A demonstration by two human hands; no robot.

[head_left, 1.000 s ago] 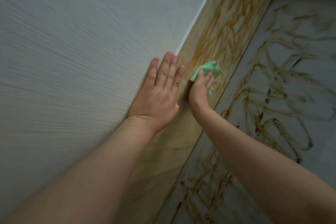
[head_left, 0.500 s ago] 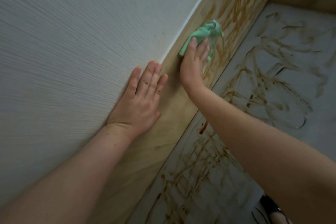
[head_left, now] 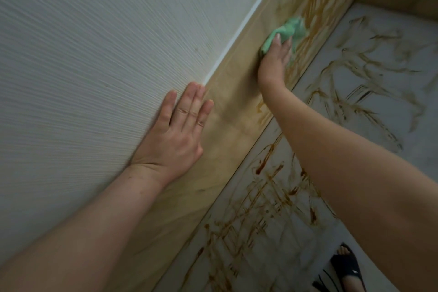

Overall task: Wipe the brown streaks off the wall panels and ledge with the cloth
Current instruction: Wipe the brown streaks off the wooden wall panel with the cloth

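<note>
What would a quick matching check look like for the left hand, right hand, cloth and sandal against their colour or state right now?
Things:
1 left hand
2 right hand
3 cloth
4 sandal

States:
A green, on the streaked tan panel
B black, bottom right corner
C flat on the wall, holding nothing
D fingers pressing the cloth

Pairs: 1-C, 2-D, 3-A, 4-B
</note>
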